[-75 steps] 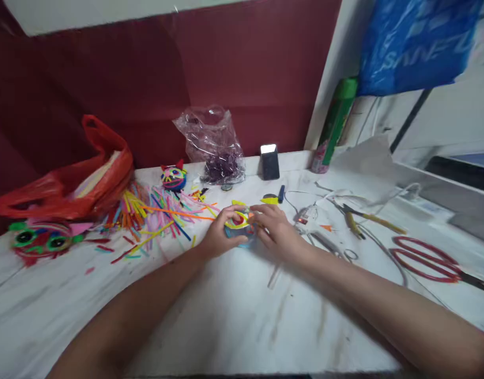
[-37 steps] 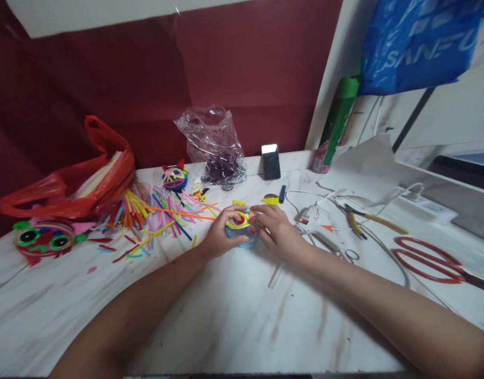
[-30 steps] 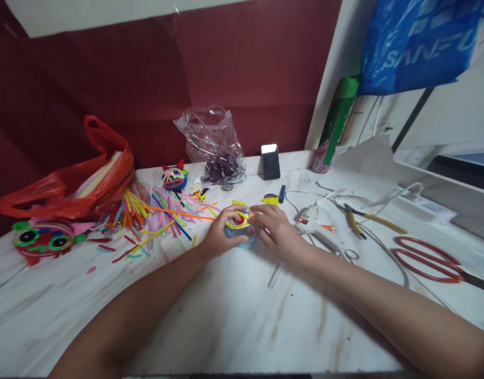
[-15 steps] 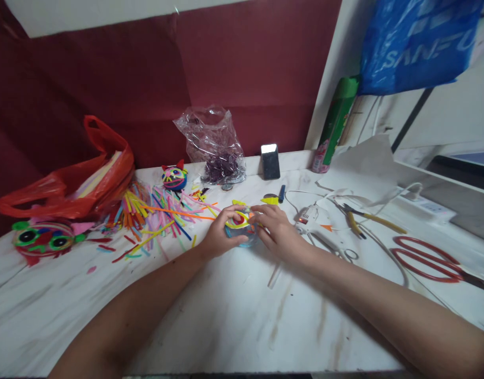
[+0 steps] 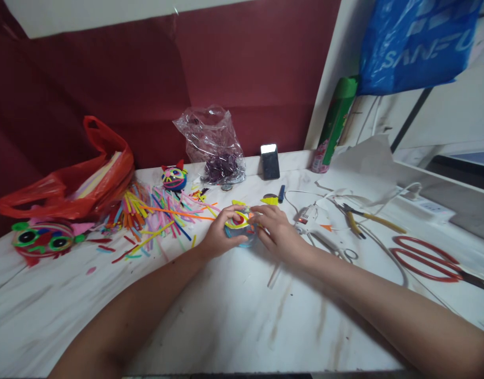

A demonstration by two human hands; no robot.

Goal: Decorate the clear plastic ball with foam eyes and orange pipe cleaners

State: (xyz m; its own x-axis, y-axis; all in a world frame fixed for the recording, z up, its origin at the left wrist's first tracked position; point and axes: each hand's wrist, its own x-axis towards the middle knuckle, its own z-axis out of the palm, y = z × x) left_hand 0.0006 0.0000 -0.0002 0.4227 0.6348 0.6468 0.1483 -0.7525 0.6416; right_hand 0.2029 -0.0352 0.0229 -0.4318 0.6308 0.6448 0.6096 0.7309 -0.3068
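Observation:
Near the middle of the table, a small clear-blue rounded craft piece point(image 5: 239, 223) carries a yellow ring with a red centre, like pipe cleaner. My left hand point(image 5: 219, 235) grips it from the left, thumb along the lower front. From the right, the bent fingers of my right hand point(image 5: 280, 230) press on its side; what lies under those fingertips is hidden. Yellow pointed pieces point(image 5: 269, 200) show just behind my hands. A white glue gun point(image 5: 324, 238) lies to the right of my right hand. Loose coloured pipe cleaners point(image 5: 158, 213) spread to the left.
Two finished-looking decorated figures, one large point(image 5: 44, 238) and one small point(image 5: 174, 178), stand left. Behind are a red plastic bag point(image 5: 107, 163), a clear bag point(image 5: 218, 147) and a phone point(image 5: 270, 162). Pliers point(image 5: 358, 218), red-handled scissors point(image 5: 427, 259) and cables lie right.

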